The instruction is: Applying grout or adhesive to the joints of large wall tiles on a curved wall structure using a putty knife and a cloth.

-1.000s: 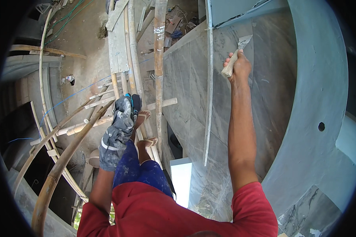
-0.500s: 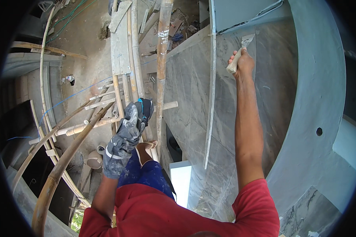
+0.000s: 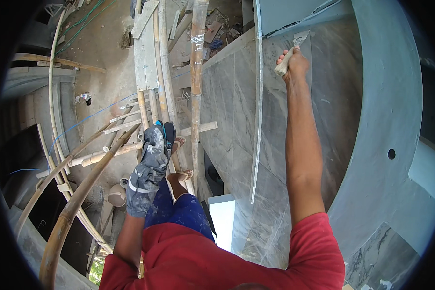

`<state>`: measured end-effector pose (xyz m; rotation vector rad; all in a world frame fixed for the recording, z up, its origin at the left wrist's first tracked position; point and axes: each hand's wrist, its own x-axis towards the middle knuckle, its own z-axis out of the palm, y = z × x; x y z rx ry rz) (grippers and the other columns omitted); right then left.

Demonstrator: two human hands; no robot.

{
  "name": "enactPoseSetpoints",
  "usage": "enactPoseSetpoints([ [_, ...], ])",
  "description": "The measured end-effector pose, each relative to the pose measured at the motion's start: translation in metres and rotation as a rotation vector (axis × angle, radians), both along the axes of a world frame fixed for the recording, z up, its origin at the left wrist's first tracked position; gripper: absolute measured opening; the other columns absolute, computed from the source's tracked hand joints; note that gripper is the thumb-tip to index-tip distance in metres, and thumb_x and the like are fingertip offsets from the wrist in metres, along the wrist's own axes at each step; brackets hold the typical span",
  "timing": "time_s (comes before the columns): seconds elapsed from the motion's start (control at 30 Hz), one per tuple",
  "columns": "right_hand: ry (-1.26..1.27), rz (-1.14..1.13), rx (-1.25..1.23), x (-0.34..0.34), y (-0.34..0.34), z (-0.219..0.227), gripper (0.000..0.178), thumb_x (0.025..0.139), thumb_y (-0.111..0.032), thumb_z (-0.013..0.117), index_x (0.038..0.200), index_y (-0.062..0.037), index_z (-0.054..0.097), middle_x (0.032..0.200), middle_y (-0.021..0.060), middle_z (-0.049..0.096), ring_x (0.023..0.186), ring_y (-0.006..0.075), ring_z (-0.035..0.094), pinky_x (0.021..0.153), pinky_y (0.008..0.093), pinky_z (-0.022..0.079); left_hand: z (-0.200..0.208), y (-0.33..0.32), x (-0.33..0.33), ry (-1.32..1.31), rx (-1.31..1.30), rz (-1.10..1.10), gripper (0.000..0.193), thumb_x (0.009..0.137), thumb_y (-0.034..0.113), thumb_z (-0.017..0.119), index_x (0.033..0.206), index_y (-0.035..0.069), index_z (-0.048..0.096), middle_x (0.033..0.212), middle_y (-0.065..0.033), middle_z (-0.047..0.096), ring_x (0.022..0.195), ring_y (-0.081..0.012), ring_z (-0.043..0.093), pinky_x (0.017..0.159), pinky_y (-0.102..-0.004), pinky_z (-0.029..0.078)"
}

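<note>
The right hand is clenched around the pale wooden handle of a putty knife, whose blade lies against the grey marble wall close to its upper edge, just beside the thin metal strip running down the slab. The left hand, in a paint-smeared grey glove, is closed around a blue-and-black tool, though the grip is partly hidden. Bamboo scaffold poles run below, with a sandalled foot resting on them.
</note>
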<state>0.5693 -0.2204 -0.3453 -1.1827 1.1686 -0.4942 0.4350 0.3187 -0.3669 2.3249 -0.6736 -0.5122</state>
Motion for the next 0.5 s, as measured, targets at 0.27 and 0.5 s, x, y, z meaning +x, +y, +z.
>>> enactPoseSetpoints([
  [0.27,-0.04,-0.086,-0.01,-0.158,0.077,-0.016,0.031,0.108,-0.028,0.041,0.103,0.0,0.054,0.079,0.0095,0.056,0.054,0.0181,0.056,0.044,0.0334,0.048,-0.016,0.017,-0.006,0.064,0.05,-0.071,0.039,0.081,0.01,0.065,0.12,0.004,0.068,0.117,-0.015,0.069,0.106,-0.0338,0.065,0.094,-0.04,0.052],
  [0.5,0.207,-0.231,0.015,-0.348,0.19,0.006,0.032,0.109,-0.032,0.043,0.103,-0.0027,0.054,0.079,0.008,0.057,0.053,0.0151,0.057,0.043,0.0307,0.048,-0.011,-0.002,0.0,-0.104,-0.05,-0.192,0.042,0.08,0.007,0.069,0.121,0.001,0.064,0.118,-0.0181,0.067,0.106,-0.0344,0.066,0.094,-0.0398,0.053],
])
